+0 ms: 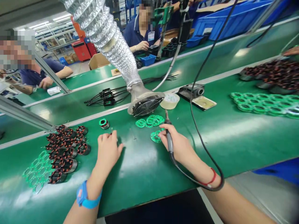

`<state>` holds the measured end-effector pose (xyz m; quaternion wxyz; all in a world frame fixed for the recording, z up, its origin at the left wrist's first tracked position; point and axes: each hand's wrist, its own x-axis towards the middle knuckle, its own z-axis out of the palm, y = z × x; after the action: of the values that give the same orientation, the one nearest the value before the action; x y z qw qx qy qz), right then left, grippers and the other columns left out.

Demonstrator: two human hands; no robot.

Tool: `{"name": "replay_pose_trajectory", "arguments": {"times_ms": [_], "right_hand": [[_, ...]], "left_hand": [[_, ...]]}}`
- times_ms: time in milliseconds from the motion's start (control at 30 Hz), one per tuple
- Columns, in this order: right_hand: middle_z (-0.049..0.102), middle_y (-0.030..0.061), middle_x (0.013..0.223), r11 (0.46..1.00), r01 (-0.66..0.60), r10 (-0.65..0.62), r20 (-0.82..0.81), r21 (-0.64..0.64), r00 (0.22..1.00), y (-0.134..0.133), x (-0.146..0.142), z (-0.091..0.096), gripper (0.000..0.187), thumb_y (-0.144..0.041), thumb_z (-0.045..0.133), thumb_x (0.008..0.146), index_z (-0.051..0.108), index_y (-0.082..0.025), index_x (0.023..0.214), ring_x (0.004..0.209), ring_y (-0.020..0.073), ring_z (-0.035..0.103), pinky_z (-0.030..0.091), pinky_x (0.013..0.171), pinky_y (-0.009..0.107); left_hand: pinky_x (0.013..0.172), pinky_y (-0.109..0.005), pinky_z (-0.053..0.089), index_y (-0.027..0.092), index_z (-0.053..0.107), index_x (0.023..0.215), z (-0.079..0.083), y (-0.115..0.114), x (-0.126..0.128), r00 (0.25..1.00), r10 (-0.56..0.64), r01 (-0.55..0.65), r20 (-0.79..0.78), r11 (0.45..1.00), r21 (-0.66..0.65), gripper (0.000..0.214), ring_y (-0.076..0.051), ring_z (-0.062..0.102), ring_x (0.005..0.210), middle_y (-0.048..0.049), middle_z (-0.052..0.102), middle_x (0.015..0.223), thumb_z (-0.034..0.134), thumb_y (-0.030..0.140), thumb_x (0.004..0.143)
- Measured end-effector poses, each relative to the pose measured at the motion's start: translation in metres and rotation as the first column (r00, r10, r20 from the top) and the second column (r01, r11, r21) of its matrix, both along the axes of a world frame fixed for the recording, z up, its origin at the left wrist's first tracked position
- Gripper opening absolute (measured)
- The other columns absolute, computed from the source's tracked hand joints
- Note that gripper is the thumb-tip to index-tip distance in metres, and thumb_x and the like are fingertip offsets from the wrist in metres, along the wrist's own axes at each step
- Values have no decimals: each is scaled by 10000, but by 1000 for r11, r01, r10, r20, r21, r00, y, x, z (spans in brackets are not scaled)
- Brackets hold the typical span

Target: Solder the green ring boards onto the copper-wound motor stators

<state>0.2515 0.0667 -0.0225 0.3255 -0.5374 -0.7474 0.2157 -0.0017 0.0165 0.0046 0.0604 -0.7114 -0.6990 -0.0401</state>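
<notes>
R hand (179, 144) is closed round the soldering iron (169, 143), fingertips also touching a green ring board (154, 137); part of that board is hidden behind the fingers. L hand (107, 151) is well apart from R, half curled near a lone stator (103, 123) w/ green top; can't tell if its tips pinch anything (a dark bit shows there, v. unclear). More ring boards (151, 120) overlap just in front of the fan hood (149, 105). Bare surface (135, 168) lies btwn the hands & down to the near edge; L side is taken up by clustered stators (70, 152), far R by rows of green rings (259, 109), cut off at frame edge. Sponge tray (204, 102) has a yellowish pad; big blue bin (233, 26) in bg, contents hard to make out, likewise small blue tray (148, 60)
</notes>
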Motion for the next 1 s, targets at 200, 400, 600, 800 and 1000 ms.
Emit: {"name": "replay_pose_trajectory", "arguments": {"times_ms": [200,400,600,800,1000], "right_hand": [[672,80,928,989,-134,144,269,-54,952,8,-4,-11,406,-170,566,793,469,-184,1187,862,233,651,518,787,386],[664,68,876,990,-137,141,238,-33,961,1,-21,-13,372,-179,541,829,470,-184,1194,803,229,643,513,737,385],[658,76,1015,962,-271,269,46,41,962,-10,-29,-10,415,-129,501,823,434,-213,1224,896,215,629,516,808,396],[636,125,1087,919,-394,377,246,20,893,-5,-22,-18,515,-23,443,770,483,-168,1262,1015,254,560,484,867,447],[674,134,1063,924,-367,334,242,105,911,-7,-26,-18,389,-135,488,861,488,-133,1250,934,261,595,489,814,444]], "left_hand": [[1019,-426,374,165,371,1335,8,-15,25,794,-444,530,415,840,-117,551,-247,458,1182,-133,551,1237,475,100,798],[1015,-490,383,184,368,1317,8,-7,2,780,-270,452,564,867,-209,654,-294,423,1190,-132,459,1280,650,349,751],[944,-485,406,206,467,1218,-9,1,4,791,-276,465,546,851,-244,632,-280,450,1074,-87,519,1157,709,474,699],[897,-456,428,176,492,1144,-16,-2,27,828,-215,330,518,933,-142,386,-266,497,1011,-86,576,1087,616,296,799],[937,-423,432,184,406,1222,-7,-3,15,779,-217,354,589,927,-126,480,-250,537,1078,-105,560,1204,598,218,783]]}}
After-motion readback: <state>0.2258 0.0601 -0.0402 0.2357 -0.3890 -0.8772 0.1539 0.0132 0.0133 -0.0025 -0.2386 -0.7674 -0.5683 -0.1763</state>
